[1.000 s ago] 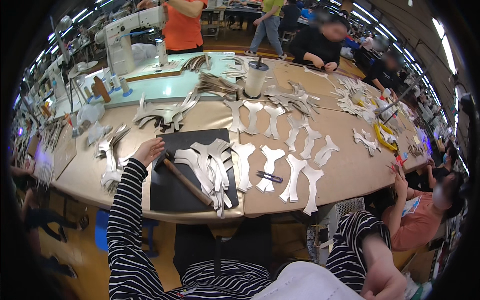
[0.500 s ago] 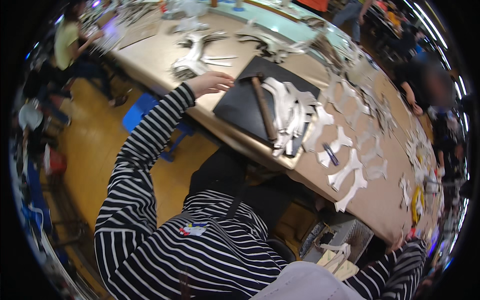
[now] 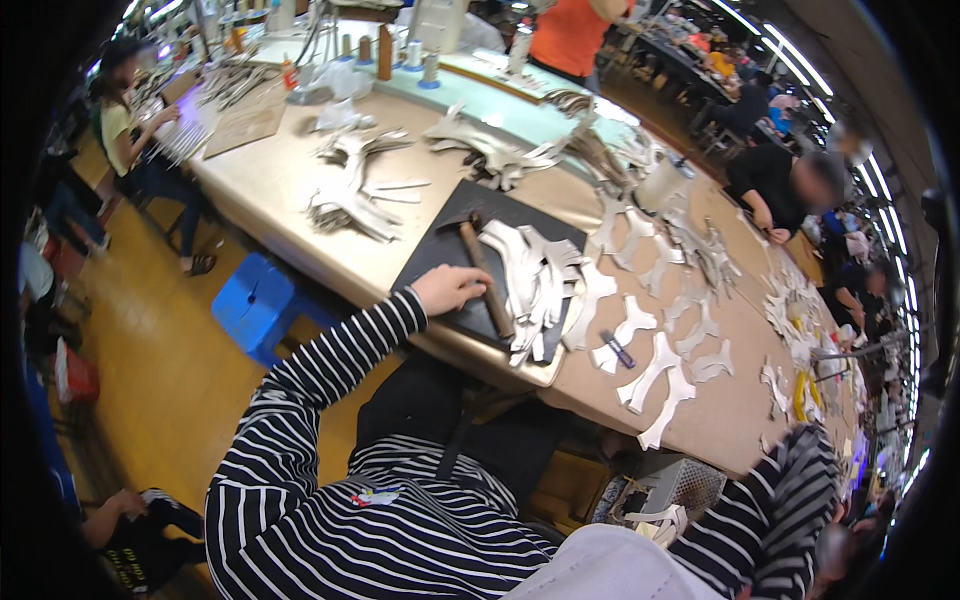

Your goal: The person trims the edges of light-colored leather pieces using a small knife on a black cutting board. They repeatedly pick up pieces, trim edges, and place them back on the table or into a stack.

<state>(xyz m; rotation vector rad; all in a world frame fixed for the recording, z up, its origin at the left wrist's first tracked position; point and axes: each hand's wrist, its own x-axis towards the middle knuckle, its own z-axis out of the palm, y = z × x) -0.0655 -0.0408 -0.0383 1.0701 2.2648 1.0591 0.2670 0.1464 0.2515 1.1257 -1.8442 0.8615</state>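
My left hand (image 3: 450, 291) hovers over the left part of a black mat (image 3: 440, 248), palm down, holding nothing, fingers stretched toward a hammer (image 3: 487, 278). Its fingertips come close to the wooden handle; I cannot tell whether they touch it. Beside the hammer lies a pile of white, curved cut pieces (image 3: 535, 285), overlapping on the mat. At the table's right edge, my right hand (image 3: 778, 446) is a blur largely lost behind its striped sleeve, its fingers not readable. Between the hands, a small dark-handled tool (image 3: 617, 349) rests on a white branching piece (image 3: 628, 325).
More cut pieces (image 3: 350, 190) are heaped at the table's far left. Thread spools (image 3: 413, 55) stand at the back. A blue stool (image 3: 255, 300) is left of the table, and a grey perforated box (image 3: 690, 485) sits below its front edge. Several people work around.
My left hand has come from the mat's left corner to beside the hammer handle. The view has shifted, showing more of the table's far side. My right arm is raised slightly.
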